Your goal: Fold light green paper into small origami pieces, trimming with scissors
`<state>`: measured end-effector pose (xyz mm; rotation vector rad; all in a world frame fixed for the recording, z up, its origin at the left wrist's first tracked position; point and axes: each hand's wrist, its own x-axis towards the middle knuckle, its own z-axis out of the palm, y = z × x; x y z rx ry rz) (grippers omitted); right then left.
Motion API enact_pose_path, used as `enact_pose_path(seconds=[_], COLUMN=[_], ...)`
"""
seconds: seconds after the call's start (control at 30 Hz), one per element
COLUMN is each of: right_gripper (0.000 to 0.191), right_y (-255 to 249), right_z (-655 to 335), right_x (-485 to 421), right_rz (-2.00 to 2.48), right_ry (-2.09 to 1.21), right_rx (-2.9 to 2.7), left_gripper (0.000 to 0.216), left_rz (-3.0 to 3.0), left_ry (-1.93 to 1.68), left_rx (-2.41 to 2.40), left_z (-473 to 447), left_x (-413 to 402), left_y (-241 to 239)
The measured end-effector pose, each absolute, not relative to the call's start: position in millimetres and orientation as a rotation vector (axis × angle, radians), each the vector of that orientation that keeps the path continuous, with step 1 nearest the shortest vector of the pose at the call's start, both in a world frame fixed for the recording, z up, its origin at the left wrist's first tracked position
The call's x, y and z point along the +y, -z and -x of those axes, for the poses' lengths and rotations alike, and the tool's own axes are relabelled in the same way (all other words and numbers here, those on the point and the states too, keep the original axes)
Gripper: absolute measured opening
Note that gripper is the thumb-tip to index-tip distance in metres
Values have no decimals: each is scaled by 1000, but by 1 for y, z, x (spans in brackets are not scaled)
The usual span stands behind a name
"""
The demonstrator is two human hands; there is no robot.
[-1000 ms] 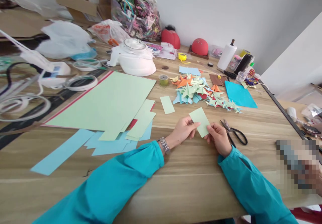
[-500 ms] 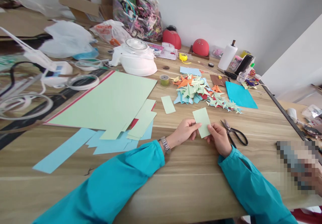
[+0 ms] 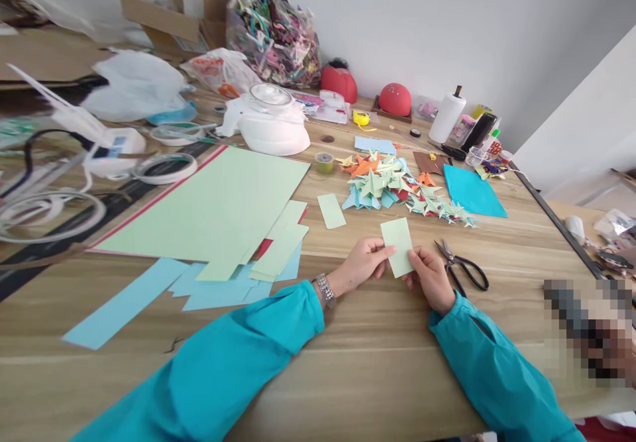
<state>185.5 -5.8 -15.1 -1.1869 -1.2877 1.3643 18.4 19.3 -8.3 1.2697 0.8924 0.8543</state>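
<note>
Green card (image 3: 396, 238) turned slightly between left hand (image 3: 365, 262) and right hand (image 3: 432, 279).

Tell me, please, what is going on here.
A person's left hand and right hand hold a green paper between them, its visible face looking unfolded. A second paper lies flat beyond the left hand, folded shapes are heaped farther back, and scissors lie beside the right hand.

A craft workroom, it seems; the wooden counter (image 3: 358, 376) carries folded paper shapes (image 3: 380, 181), blue paper strips (image 3: 124, 304), scissors (image 3: 450, 254), a yellow tape measure (image 3: 360, 118); a stuffed bag (image 3: 278, 41) stands behind.
</note>
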Motion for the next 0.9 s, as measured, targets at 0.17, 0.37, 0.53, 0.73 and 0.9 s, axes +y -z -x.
enact_pose_path(seconds=[0.17, 0.37, 0.53, 0.73, 0.9], right_gripper=[33, 33, 34, 33, 31], right_y=[14, 15, 14, 14, 11], right_z=[-183, -182, -180, -173, -165], right_x=[-5, -5, -7, -7, -6], right_rz=[1178, 1178, 1199, 1167, 1044], right_ry=[-1344, -1340, -1326, -1345, -1646], right_rx=[-1279, -1286, -1234, -1185, -980], left_gripper=[37, 34, 36, 34, 47], left_rz=[-1236, -1277, -1276, -1172, -1049], left_ry=[-857, -882, -870, -912, -911], left_rx=[921, 869, 892, 830, 597], left_z=[-20, -19, -22, -22, -16], left_x=[17, 17, 17, 17, 18], left_y=[5, 7, 7, 5, 2])
